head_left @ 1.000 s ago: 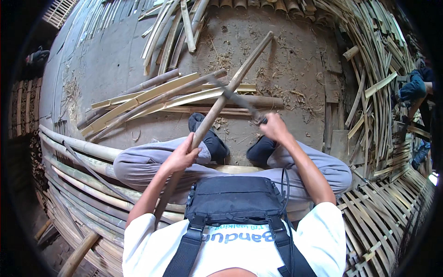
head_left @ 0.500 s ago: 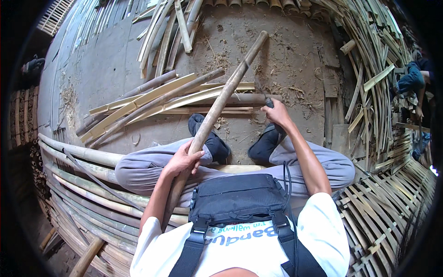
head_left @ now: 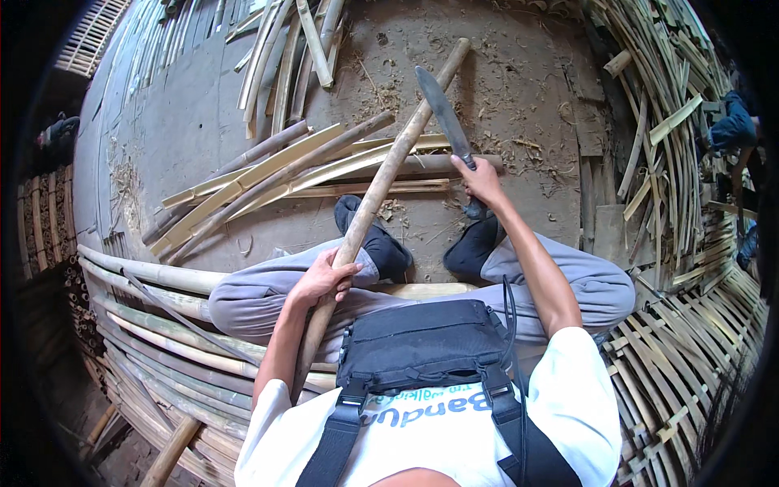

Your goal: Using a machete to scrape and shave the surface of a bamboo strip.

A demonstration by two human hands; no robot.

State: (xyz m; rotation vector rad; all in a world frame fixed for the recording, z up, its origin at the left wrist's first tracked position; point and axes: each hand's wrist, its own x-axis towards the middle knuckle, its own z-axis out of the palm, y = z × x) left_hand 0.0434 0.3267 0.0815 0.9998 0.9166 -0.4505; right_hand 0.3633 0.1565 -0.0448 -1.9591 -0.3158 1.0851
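The long, dark-bladed knife (head_left: 444, 109) now shows its broad flat face, tip toward eleven o'clock, where half a second ago it was a thin blur; the right hand (head_left: 484, 180), closed around its handle, sits a little nearer twelve o'clock; the blade overlaps the bamboo pole (head_left: 385, 174) close to its far end, though contact cannot be told, which suggests a pause between strokes along it; the pole slants from seven to one o'clock, the left hand (head_left: 324, 280) wrapped around its lower part much as before; it is round, slim and matt tan-brown; at ten o'clock lie split bamboo lengths (head_left: 247, 187), pale and channelled inside; the drab floor (head_left: 540, 203) carries curled, papery shavings toward one o'clock.
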